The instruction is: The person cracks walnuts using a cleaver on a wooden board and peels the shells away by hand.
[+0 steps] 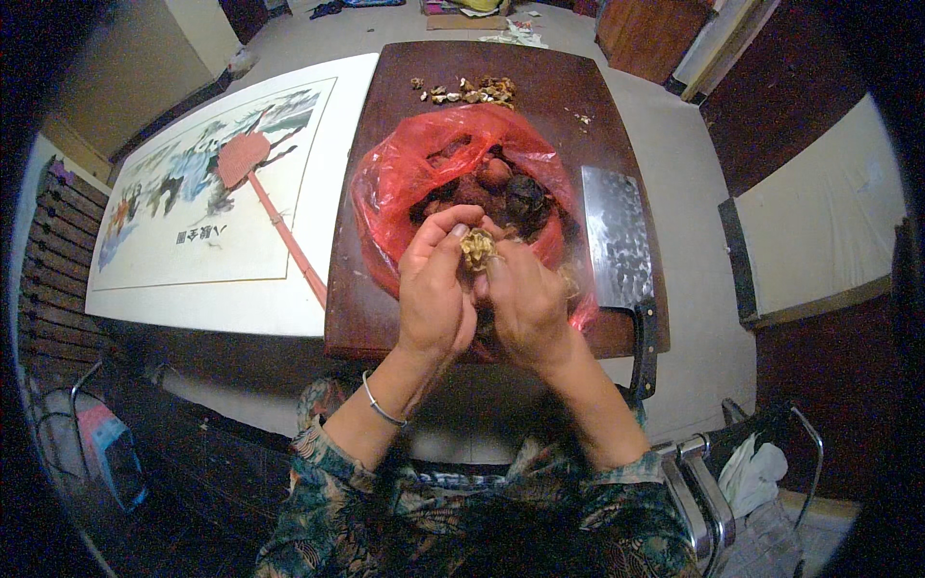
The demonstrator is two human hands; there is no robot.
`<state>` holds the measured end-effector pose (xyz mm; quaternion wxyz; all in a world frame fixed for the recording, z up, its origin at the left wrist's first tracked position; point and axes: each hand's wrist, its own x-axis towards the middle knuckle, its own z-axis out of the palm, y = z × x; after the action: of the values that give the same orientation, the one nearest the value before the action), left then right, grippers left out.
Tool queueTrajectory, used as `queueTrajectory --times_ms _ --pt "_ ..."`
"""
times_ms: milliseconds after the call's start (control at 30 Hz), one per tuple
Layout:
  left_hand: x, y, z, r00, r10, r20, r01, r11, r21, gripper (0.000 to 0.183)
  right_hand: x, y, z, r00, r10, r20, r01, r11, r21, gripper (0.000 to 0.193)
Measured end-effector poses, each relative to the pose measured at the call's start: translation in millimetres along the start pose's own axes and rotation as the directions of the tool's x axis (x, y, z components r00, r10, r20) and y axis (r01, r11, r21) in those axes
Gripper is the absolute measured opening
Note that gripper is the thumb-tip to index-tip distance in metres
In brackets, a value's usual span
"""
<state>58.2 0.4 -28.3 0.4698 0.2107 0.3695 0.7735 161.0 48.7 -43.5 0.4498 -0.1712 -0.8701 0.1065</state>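
An opened walnut point(477, 249) with pale, wrinkled kernel showing is held up between my hands. My left hand point(434, 294) curls around it, thumb and fingers closed on its left side. From the right, my right hand point(528, 301) presses its bent fingers against the same walnut; those fingertips are partly hidden. Just beyond and under my hands lies a red plastic bag point(387, 178), its mouth spread open. Inside it sit several dark brown nuts point(495, 173), some nearly black.
Cracked walnut pieces point(472, 91) lie at the far end of the brown table point(559, 77). A cleaver point(617, 231) rests along the right edge, its black handle point(645, 347) overhanging the near side. A pink fly swatter point(275, 217) lies on the white table point(212, 303) at left.
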Motion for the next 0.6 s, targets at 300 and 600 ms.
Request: queueTrajectory --times_ms 300,600 --pt "7 3 -14 0.991 -0.111 0.073 0.117 0.99 -0.083 0.022 12 10 -21 0.956 0.295 0.009 -0.293 0.946 0.135 0.019" --pt "3 4 -8 0.99 0.026 0.142 -0.076 0.932 0.356 0.024 15 5 -31 0.969 0.226 0.1 -0.237 0.964 0.119 0.03"
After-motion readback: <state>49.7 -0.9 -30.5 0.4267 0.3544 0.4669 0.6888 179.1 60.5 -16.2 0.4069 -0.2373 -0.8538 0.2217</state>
